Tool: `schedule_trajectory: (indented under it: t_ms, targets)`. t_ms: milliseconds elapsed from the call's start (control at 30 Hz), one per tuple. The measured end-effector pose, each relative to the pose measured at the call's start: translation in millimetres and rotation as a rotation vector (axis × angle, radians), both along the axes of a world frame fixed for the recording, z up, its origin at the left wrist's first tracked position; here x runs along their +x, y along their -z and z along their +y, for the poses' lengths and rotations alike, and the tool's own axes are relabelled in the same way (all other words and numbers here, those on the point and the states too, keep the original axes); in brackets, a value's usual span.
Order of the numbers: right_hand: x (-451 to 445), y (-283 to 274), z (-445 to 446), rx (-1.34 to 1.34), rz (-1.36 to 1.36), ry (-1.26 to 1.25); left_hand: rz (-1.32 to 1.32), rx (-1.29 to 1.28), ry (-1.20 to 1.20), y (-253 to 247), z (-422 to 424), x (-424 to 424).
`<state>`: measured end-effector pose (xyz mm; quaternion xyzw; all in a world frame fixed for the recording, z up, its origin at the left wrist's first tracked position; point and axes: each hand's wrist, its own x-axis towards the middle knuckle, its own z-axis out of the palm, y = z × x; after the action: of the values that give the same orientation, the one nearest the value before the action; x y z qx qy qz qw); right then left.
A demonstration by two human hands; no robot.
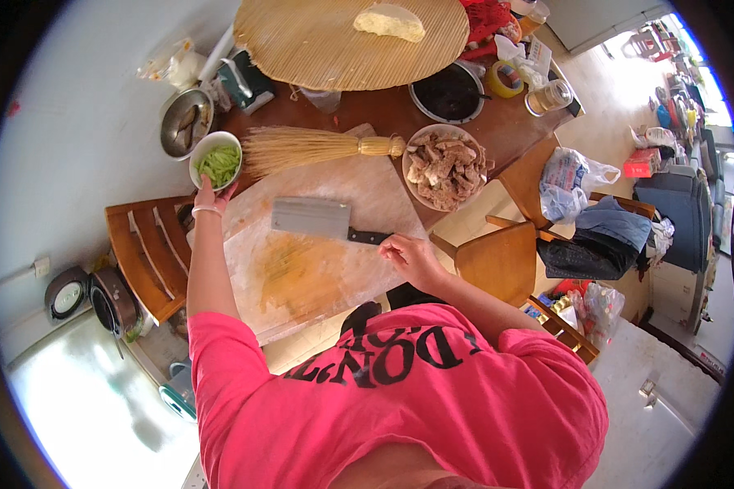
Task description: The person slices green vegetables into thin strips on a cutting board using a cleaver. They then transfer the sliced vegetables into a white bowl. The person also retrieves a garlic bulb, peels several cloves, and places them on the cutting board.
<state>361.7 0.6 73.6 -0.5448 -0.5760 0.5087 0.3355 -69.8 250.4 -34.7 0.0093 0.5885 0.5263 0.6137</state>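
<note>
A white bowl of sliced green vegetable is in my left hand, at the board's far left corner. My right hand has its fingers curled by the black handle of a cleaver; whether it touches the handle I cannot tell. The cleaver lies flat on a large cutting board that is stained yellow-green and dusted white. Behind it lies a straw brush, its bound end pointing right. A bowl heaped with chunks of cooked meat stands right of the brush.
A round reed tray with a lump of dough is at the back. Near it are a pot of dark contents, yellow tape and a glass jar. A metal bowl stands left. Wooden chairs flank the table.
</note>
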Motion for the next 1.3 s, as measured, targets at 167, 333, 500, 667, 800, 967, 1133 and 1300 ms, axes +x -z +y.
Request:
schedule_trajectory:
  t_ms: [167,333,500,667,800,967,1133,1300]
  targets:
    - [15,12,22,0.005,-0.038,-0.067,0.106,-0.111,-0.015,8,8,21]
    - [16,13,40,0.02,0.064,-0.065,0.158,-0.092,0.075,34,1,-5]
    - [25,2,52,0.071,0.087,-0.039,0.145,-0.14,0.082,25,-6,2]
    - [58,-6,59,0.086,0.115,0.104,0.346,-0.035,0.074,22,-40,7]
    - [89,-11,50,-0.173,0.335,0.204,0.507,0.065,0.054,-1,-85,32]
    - [91,-19,11,-0.144,0.433,0.189,0.593,0.233,0.212,-57,-173,100]
    - [64,-34,-37,-0.261,0.409,0.073,0.64,0.49,0.431,-49,-276,130]
    - [32,-47,-64,-0.316,0.388,-0.165,0.772,0.378,0.364,-63,-397,143]
